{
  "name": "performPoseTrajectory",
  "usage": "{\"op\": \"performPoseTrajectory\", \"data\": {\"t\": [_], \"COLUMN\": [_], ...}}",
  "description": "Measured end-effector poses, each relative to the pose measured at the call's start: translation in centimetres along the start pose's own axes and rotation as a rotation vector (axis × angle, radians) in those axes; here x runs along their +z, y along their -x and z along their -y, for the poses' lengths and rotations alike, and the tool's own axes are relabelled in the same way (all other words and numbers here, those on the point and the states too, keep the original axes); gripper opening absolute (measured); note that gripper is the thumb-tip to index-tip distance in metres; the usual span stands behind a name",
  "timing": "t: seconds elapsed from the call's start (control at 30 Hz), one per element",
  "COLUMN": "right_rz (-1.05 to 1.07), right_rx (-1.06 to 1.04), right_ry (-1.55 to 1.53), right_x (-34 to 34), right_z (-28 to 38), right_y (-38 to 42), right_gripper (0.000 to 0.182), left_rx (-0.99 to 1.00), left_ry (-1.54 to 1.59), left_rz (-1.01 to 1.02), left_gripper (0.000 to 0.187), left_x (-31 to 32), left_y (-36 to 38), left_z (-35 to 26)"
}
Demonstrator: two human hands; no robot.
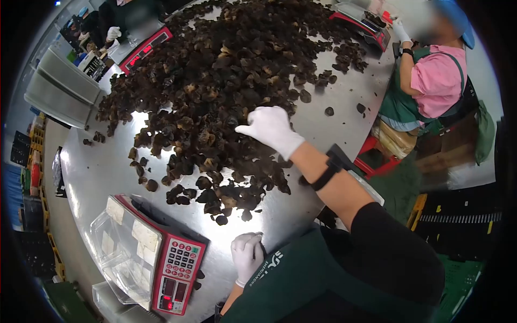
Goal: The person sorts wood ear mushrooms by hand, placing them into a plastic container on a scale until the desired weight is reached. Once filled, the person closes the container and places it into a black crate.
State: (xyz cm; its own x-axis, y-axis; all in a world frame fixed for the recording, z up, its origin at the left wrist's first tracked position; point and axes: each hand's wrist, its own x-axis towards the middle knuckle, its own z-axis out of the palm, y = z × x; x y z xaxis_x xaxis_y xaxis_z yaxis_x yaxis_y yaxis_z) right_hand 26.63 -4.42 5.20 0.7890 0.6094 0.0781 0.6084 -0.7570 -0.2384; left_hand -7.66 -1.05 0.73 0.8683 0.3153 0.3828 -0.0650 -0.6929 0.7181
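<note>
A big heap of dark dried wood ear mushrooms (pixel 215 91) covers the middle of the metal table (pixel 107 172). Over its right side is my right hand (pixel 272 129) in a white glove, thumb held apart from the bent fingers; nothing shows in the gap. My left hand (pixel 246 257), gloved too, is low by the table's near edge in front of my apron. Its fingers are curled closed, and what they hold, if anything, is hidden. Left of it stands a red-framed weighing scale (pixel 177 264) with a clear plastic tray (pixel 126 253) on top.
At the right, a co-worker (pixel 436 81) in a pink shirt sits by another scale (pixel 366 24). A third scale (pixel 145 51) is at the back left, near another person's gloved hand (pixel 113 34). Stacked grey bins (pixel 62 89) stand at the left edge. Loose mushroom pieces (pixel 329 111) are scattered about.
</note>
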Motion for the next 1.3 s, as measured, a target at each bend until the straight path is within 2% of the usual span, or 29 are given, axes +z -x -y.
{"op": "performPoseTrajectory", "data": {"t": [0.07,0.13,0.2,0.27,0.33,0.43,0.67,0.7,0.73,0.8,0.87,0.9,0.93,1.0,1.03,1.07,1.13,1.17,1.2,1.27,1.3], "right_rz": [0.075,0.043,-0.113,-0.147,-0.070,-0.011,0.027,0.119,0.121,-0.129,-0.092,0.057,0.058,-0.167,-0.191,-0.281,-0.105,-0.154,-0.093,-0.042,-0.036], "right_rx": [0.041,0.117,0.064,0.023,0.095,0.097,-0.094,-0.038,-0.042,-0.147,0.096,0.289,0.289,0.146,0.089,-0.066,-0.190,-0.315,-0.382,-0.417,-0.410], "right_ry": [-0.084,-0.327,-0.435,-0.607,-0.745,-0.837,-0.687,-0.718,-0.723,-0.673,-0.820,-0.714,-0.714,-0.422,-0.435,-0.374,-0.521,-0.429,-0.302,-0.136,-0.183], "right_x": [0.4,0.6,1.1,0.9,-1.2,-1.9,-0.7,-2.0,-2.5,-3.3,-4.6,-5.8,-5.2,-2.4,-1.7,-1.1,-1.0,-0.7,0.2,0.6,0.9], "right_z": [0.8,0.6,0.1,-0.5,-0.5,-1.3,-1.6,-1.5,-1.5,-2.2,-3.9,-5.0,-5.9,-7.5,-6.7,-5.5,-1.8,0.1,1.4,2.4,1.8], "right_y": [-0.7,-0.4,0.6,1.8,3.4,4.8,9.5,10.2,10.8,11.8,12.3,12.1,11.7,11.0,10.7,10.4,9.3,9.5,9.6,9.2,8.1], "right_gripper": [0.038,0.031,0.026,0.026,0.023,0.021,0.019,0.019,0.019,0.019,0.020,0.030,0.030,0.044,0.058,0.064,0.076,0.075,0.075,0.071,0.067], "left_rx": [0.010,0.014,0.010,0.009,-0.017,-0.019,-0.024,-0.025,-0.028,-0.022,-0.024,-0.019,-0.014,-0.015,-0.015,-0.017,-0.026,-0.026,-0.026,-0.021,-0.022], "left_ry": [-0.017,-0.012,-0.001,-0.026,-0.018,-0.036,-0.040,-0.040,-0.046,-0.044,-0.041,-0.042,-0.044,-0.045,-0.046,-0.049,-0.060,-0.064,-0.060,-0.061,-0.047], "left_rz": [0.001,-0.034,-0.009,-0.012,-0.033,-0.028,-0.024,-0.023,-0.024,-0.030,-0.036,-0.030,-0.025,-0.019,-0.017,-0.018,-0.029,-0.027,-0.026,-0.025,-0.032], "left_gripper": [0.031,0.031,0.031,0.030,0.031,0.030,0.028,0.028,0.028,0.027,0.026,0.026,0.027,0.027,0.028,0.028,0.028,0.028,0.028,0.028,0.027], "left_x": [0.0,0.6,0.3,-0.1,0.1,0.3,0.3,0.2,0.2,0.2,0.2,0.1,0.1,0.1,0.2,0.2,0.2,0.2,0.3,0.3,0.3], "left_y": [-0.3,-0.2,0.0,-0.2,-0.1,0.0,0.2,0.1,0.1,0.0,-0.2,-0.2,-0.3,-0.1,-0.1,-0.2,-0.2,-0.2,-0.1,-0.1,-0.1], "left_z": [-0.1,0.0,0.3,0.0,-0.2,0.0,0.1,0.0,-0.1,-0.1,-0.3,-0.3,-0.3,-0.1,0.0,-0.1,-0.3,-0.3,-0.2,-0.1,-0.1]}}
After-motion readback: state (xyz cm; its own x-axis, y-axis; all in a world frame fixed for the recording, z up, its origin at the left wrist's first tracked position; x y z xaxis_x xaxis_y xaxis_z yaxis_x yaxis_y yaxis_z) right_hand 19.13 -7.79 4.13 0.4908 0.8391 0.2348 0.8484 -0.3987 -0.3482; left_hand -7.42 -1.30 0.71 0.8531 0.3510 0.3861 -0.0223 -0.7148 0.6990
